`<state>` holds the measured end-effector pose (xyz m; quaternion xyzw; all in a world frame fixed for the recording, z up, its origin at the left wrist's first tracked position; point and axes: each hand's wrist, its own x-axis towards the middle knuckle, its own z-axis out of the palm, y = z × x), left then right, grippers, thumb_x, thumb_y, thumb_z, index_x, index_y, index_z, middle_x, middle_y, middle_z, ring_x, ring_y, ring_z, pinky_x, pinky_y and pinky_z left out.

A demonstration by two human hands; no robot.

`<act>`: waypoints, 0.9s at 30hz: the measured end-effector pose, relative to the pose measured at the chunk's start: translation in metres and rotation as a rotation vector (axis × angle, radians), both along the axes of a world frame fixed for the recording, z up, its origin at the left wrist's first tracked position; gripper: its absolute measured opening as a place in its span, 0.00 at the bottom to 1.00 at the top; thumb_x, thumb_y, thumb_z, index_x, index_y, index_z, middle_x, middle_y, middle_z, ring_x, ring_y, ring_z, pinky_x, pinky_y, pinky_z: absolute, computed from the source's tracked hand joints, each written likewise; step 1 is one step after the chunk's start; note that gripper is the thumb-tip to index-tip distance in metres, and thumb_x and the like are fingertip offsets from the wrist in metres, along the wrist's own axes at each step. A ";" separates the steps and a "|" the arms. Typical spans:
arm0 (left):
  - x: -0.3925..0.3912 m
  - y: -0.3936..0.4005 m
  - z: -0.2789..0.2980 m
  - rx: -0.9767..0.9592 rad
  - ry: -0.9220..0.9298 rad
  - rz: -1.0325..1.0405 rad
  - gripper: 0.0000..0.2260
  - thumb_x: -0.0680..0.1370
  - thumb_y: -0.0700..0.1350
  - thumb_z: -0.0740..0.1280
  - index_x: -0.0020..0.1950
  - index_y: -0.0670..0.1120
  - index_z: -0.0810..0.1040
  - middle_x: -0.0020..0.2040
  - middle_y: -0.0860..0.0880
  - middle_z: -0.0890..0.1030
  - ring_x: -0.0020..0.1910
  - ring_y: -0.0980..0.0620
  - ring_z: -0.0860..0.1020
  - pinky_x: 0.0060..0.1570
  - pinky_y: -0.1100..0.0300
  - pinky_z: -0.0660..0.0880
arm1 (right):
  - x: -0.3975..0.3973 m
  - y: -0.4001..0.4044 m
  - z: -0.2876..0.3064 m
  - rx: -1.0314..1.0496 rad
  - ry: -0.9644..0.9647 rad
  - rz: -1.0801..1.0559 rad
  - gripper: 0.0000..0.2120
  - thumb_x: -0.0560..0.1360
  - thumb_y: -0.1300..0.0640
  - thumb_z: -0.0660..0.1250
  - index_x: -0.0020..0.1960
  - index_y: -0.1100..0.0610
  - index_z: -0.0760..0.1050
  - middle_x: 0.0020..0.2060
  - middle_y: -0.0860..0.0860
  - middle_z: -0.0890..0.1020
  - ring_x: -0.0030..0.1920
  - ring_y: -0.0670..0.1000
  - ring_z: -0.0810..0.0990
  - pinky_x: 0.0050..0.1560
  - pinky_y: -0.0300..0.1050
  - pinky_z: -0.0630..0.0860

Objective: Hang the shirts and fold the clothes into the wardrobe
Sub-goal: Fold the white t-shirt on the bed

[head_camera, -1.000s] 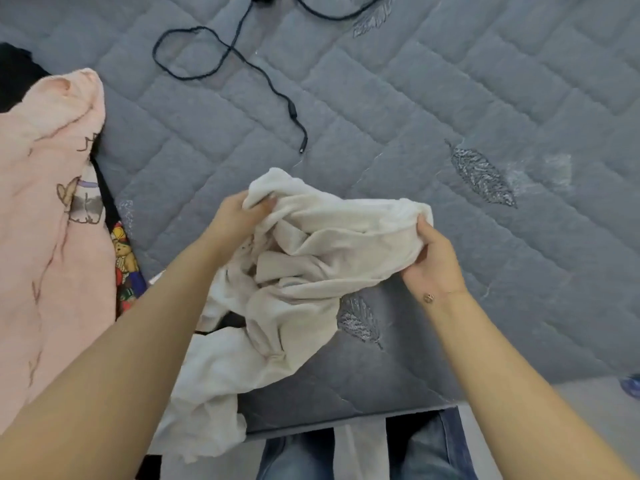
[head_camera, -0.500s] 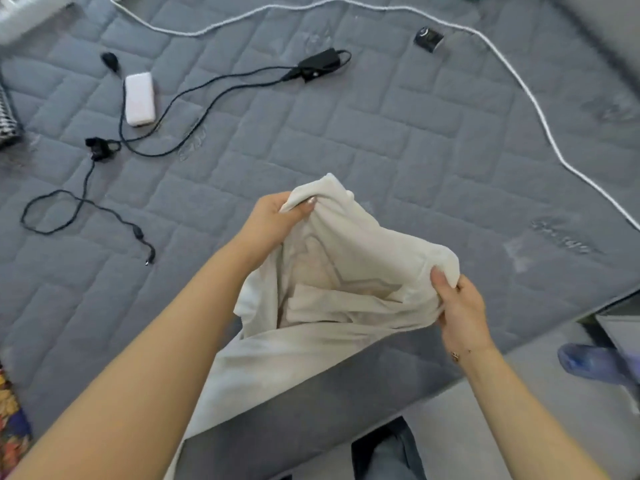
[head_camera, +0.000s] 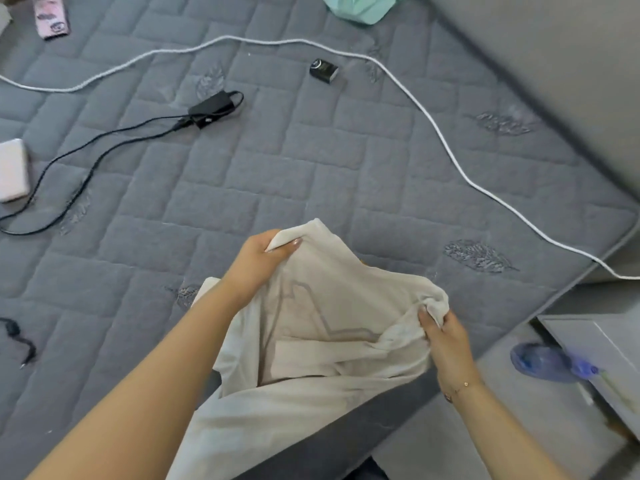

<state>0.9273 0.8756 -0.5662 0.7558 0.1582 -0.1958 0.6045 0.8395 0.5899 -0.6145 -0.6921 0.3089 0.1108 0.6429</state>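
A cream-white garment [head_camera: 322,341] hangs between both of my hands above the near edge of the grey quilted mattress [head_camera: 311,161]. My left hand [head_camera: 259,261] grips its upper left edge, fingers curled over the cloth. My right hand [head_camera: 441,336] pinches a bunched edge at the right. The garment sags open between the hands and its lower part trails down toward me, off the mattress edge. No hanger or wardrobe is in view.
On the mattress lie a long white cable [head_camera: 433,109], a black charger with cord [head_camera: 211,107], a small black box [head_camera: 323,69], a white block [head_camera: 12,169], a pink item [head_camera: 52,15] and mint cloth [head_camera: 360,6]. A blue slipper [head_camera: 543,362] lies on the floor beside white furniture [head_camera: 599,358].
My view swung right along the mattress; the pink blanket at the left left the frame. Both hands kept their hold and lifted the cream garment, spreading it open.
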 end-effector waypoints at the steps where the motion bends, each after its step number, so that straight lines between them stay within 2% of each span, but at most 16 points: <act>1: 0.008 -0.005 -0.003 -0.002 -0.006 -0.001 0.05 0.79 0.46 0.67 0.50 0.46 0.82 0.41 0.55 0.82 0.40 0.58 0.79 0.41 0.68 0.74 | 0.003 -0.004 -0.001 0.058 0.027 -0.024 0.06 0.80 0.58 0.63 0.52 0.50 0.78 0.47 0.45 0.84 0.46 0.42 0.82 0.46 0.35 0.79; 3: 0.025 -0.019 -0.002 0.004 -0.015 -0.016 0.04 0.79 0.45 0.68 0.46 0.49 0.82 0.36 0.59 0.81 0.35 0.62 0.78 0.35 0.72 0.72 | 0.013 -0.016 -0.005 0.153 0.062 -0.099 0.06 0.79 0.57 0.64 0.53 0.51 0.78 0.48 0.48 0.85 0.48 0.46 0.83 0.51 0.42 0.79; 5: 0.054 -0.046 -0.002 0.026 -0.020 -0.044 0.05 0.78 0.44 0.68 0.43 0.47 0.81 0.33 0.59 0.79 0.32 0.62 0.75 0.34 0.71 0.70 | 0.034 -0.037 -0.006 0.201 0.094 -0.164 0.06 0.79 0.56 0.65 0.54 0.51 0.78 0.50 0.50 0.84 0.51 0.50 0.82 0.54 0.48 0.78; 8: 0.089 -0.076 -0.003 0.066 -0.028 -0.069 0.13 0.78 0.44 0.69 0.45 0.33 0.77 0.37 0.47 0.73 0.36 0.53 0.69 0.37 0.62 0.64 | 0.062 -0.060 -0.005 0.190 0.088 -0.198 0.06 0.78 0.52 0.65 0.54 0.50 0.79 0.50 0.49 0.85 0.49 0.48 0.83 0.49 0.44 0.79; 9: 0.108 -0.097 -0.004 0.075 -0.032 -0.072 0.14 0.78 0.43 0.69 0.46 0.31 0.77 0.38 0.46 0.72 0.37 0.53 0.69 0.37 0.61 0.64 | 0.082 -0.079 -0.003 0.189 0.091 -0.200 0.07 0.78 0.51 0.65 0.53 0.50 0.79 0.49 0.49 0.85 0.49 0.48 0.83 0.48 0.44 0.79; 11: 0.151 -0.140 -0.004 0.099 -0.069 -0.064 0.11 0.77 0.42 0.70 0.42 0.33 0.78 0.35 0.49 0.75 0.34 0.56 0.71 0.35 0.64 0.66 | 0.128 -0.120 -0.004 0.193 0.080 -0.175 0.07 0.78 0.51 0.65 0.53 0.51 0.79 0.50 0.51 0.85 0.49 0.50 0.83 0.50 0.47 0.80; 12: 0.173 -0.163 -0.005 0.100 -0.094 -0.059 0.10 0.77 0.41 0.70 0.38 0.38 0.78 0.32 0.54 0.76 0.31 0.60 0.71 0.34 0.67 0.66 | 0.150 -0.142 -0.006 0.175 0.061 -0.175 0.08 0.78 0.51 0.65 0.54 0.52 0.79 0.50 0.51 0.85 0.49 0.49 0.83 0.50 0.46 0.81; 14: 0.218 -0.205 -0.010 0.115 -0.145 -0.034 0.12 0.77 0.41 0.70 0.34 0.46 0.76 0.28 0.59 0.74 0.28 0.63 0.69 0.33 0.68 0.66 | 0.197 -0.182 -0.006 0.157 0.008 -0.183 0.06 0.79 0.53 0.65 0.54 0.52 0.79 0.48 0.49 0.84 0.46 0.46 0.84 0.44 0.41 0.81; 16: 0.257 -0.238 -0.021 0.124 -0.171 0.018 0.08 0.77 0.43 0.71 0.39 0.42 0.77 0.34 0.51 0.75 0.35 0.56 0.70 0.38 0.62 0.67 | 0.240 -0.218 -0.012 0.133 -0.012 -0.196 0.07 0.80 0.53 0.64 0.55 0.52 0.77 0.47 0.47 0.83 0.45 0.45 0.83 0.43 0.39 0.81; 18: 0.285 -0.261 -0.039 0.196 -0.181 0.026 0.08 0.77 0.45 0.70 0.51 0.41 0.78 0.44 0.47 0.76 0.44 0.51 0.73 0.46 0.57 0.71 | 0.274 -0.248 -0.028 0.100 0.007 -0.196 0.11 0.81 0.54 0.63 0.61 0.55 0.75 0.53 0.50 0.82 0.52 0.49 0.81 0.52 0.44 0.80; 20: 0.292 -0.277 -0.057 0.320 -0.156 -0.014 0.18 0.77 0.45 0.71 0.65 0.42 0.75 0.58 0.45 0.75 0.57 0.50 0.73 0.60 0.58 0.69 | 0.290 -0.266 -0.047 0.100 0.096 -0.184 0.17 0.81 0.54 0.63 0.68 0.58 0.70 0.61 0.55 0.78 0.59 0.54 0.78 0.59 0.51 0.77; 22: 0.279 -0.284 -0.074 0.512 -0.175 -0.113 0.22 0.76 0.44 0.71 0.69 0.42 0.72 0.68 0.42 0.70 0.67 0.46 0.69 0.67 0.58 0.63 | 0.286 -0.275 -0.064 0.142 0.180 -0.169 0.20 0.80 0.55 0.64 0.71 0.58 0.68 0.63 0.55 0.77 0.59 0.53 0.77 0.55 0.47 0.77; 24: 0.248 -0.284 -0.085 0.687 -0.259 -0.254 0.21 0.75 0.43 0.72 0.67 0.43 0.75 0.69 0.40 0.70 0.68 0.41 0.68 0.68 0.52 0.63 | 0.266 -0.276 -0.075 0.159 0.175 -0.125 0.17 0.79 0.56 0.65 0.67 0.56 0.70 0.61 0.52 0.78 0.58 0.50 0.77 0.48 0.39 0.75; 25: 0.230 -0.281 -0.088 0.729 -0.316 -0.302 0.20 0.75 0.42 0.73 0.66 0.43 0.76 0.67 0.40 0.72 0.66 0.39 0.70 0.66 0.49 0.65 | 0.256 -0.274 -0.078 0.146 0.141 -0.108 0.15 0.79 0.57 0.65 0.66 0.54 0.71 0.61 0.50 0.78 0.58 0.48 0.77 0.49 0.37 0.74; 27: 0.191 -0.273 -0.094 0.744 -0.318 -0.355 0.17 0.74 0.42 0.73 0.62 0.44 0.79 0.60 0.42 0.76 0.59 0.39 0.74 0.61 0.46 0.70 | 0.232 -0.269 -0.082 0.053 0.076 -0.100 0.15 0.79 0.60 0.65 0.64 0.54 0.72 0.61 0.49 0.76 0.56 0.43 0.76 0.57 0.38 0.73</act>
